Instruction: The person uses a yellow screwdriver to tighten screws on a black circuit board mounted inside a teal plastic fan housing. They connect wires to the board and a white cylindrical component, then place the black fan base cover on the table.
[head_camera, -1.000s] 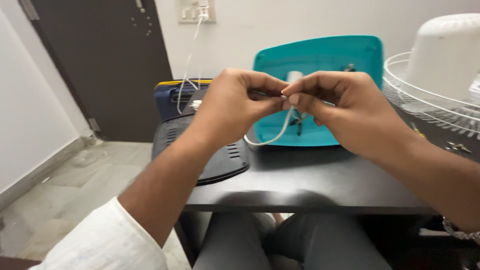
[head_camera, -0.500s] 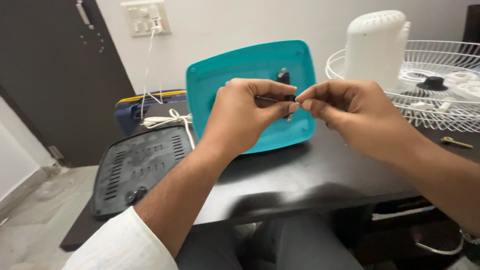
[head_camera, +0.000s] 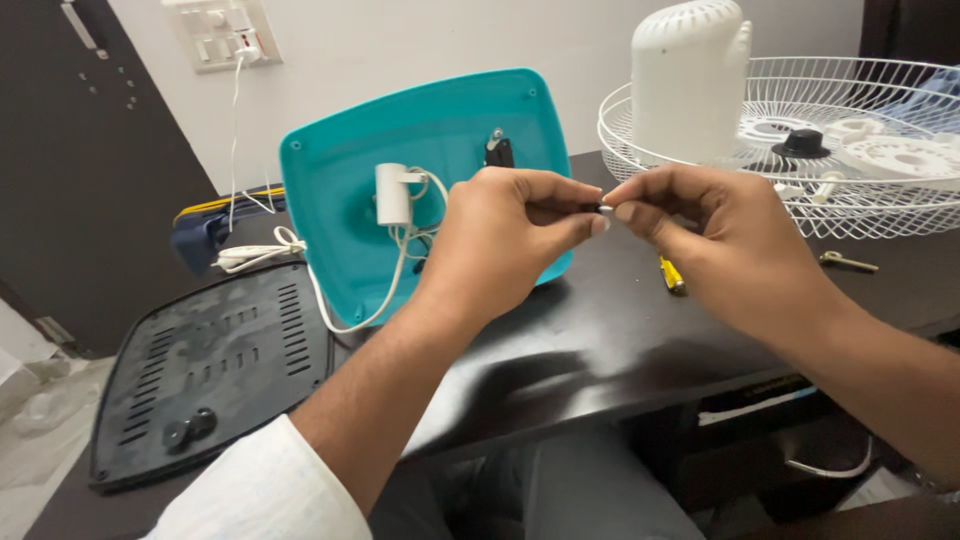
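My left hand (head_camera: 505, 240) and my right hand (head_camera: 715, 240) meet above the dark table (head_camera: 600, 350), fingertips pinched together on a small dark part with a shiny end (head_camera: 604, 208). Most of that part is hidden by my fingers. Behind my hands lies a teal plastic base panel (head_camera: 345, 210) with a white cylindrical capacitor (head_camera: 392, 193) and white wires (head_camera: 335, 320) on it. A small black switch piece (head_camera: 498, 152) sits near the panel's top.
A black vented cover (head_camera: 210, 370) lies at the left table edge. A white wire fan guard (head_camera: 880, 190) holds a white motor housing (head_camera: 690, 80) and small parts at the right. A yellow-handled tool (head_camera: 672, 274) and a key (head_camera: 848, 262) lie nearby. A wall socket (head_camera: 222, 30) feeds a white cable.
The view has swung right and closer. My hands stay pinched together and have drawn away from the teal panel, which now shows its capacitor and wires.
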